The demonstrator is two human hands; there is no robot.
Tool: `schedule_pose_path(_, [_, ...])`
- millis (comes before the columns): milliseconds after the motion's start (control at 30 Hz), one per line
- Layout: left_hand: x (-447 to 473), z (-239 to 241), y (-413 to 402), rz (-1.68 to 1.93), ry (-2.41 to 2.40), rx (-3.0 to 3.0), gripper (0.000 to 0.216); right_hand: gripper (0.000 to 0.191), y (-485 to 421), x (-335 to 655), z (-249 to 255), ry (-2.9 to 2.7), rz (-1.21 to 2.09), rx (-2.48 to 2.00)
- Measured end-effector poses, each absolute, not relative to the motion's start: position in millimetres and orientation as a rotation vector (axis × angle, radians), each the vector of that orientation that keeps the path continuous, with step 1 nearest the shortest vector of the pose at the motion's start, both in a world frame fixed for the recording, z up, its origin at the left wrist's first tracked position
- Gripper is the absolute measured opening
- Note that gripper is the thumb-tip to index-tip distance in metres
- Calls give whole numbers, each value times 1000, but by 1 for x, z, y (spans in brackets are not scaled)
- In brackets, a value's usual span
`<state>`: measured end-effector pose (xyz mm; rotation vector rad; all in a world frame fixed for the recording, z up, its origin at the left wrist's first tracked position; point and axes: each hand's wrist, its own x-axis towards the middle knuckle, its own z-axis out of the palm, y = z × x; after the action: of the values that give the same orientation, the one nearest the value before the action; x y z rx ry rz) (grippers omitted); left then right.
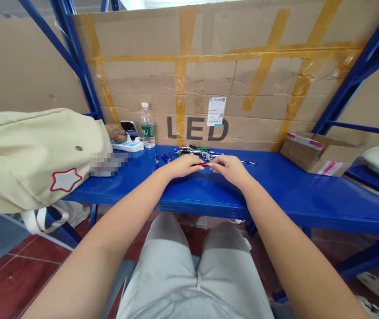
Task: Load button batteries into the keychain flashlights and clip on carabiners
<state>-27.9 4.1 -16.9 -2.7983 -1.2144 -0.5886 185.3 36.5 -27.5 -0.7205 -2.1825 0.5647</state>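
My left hand and my right hand rest on the blue shelf, fingertips meeting over a small red pen-like item that both hands pinch. Just behind them lies a pile of several small coloured pen-like pieces. Two more blue pieces lie to the left of my left hand, and one blue and red piece lies to the right of my right hand.
A cream bag with a red star fills the left of the shelf. Behind it stand a power strip, a phone and a water bottle. A cardboard box sits at right. Taped cardboard marked LED walls the back.
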Motion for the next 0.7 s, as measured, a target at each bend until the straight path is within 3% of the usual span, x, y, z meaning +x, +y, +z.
schedule_pose_path(400, [-14,-15,-1,-430,-1126,-2208,29,34,37,181,-29,-1895,1023,-850])
schedule_pose_path(533, [-16,-18,4,-475,-1142,-2333,26,30,37,181,-28,-1962,948,-876])
schedule_pose_path(700, [-24,-23,11,-638,-1091,-2598,27,30,31,181,-27,-2143,573,-836])
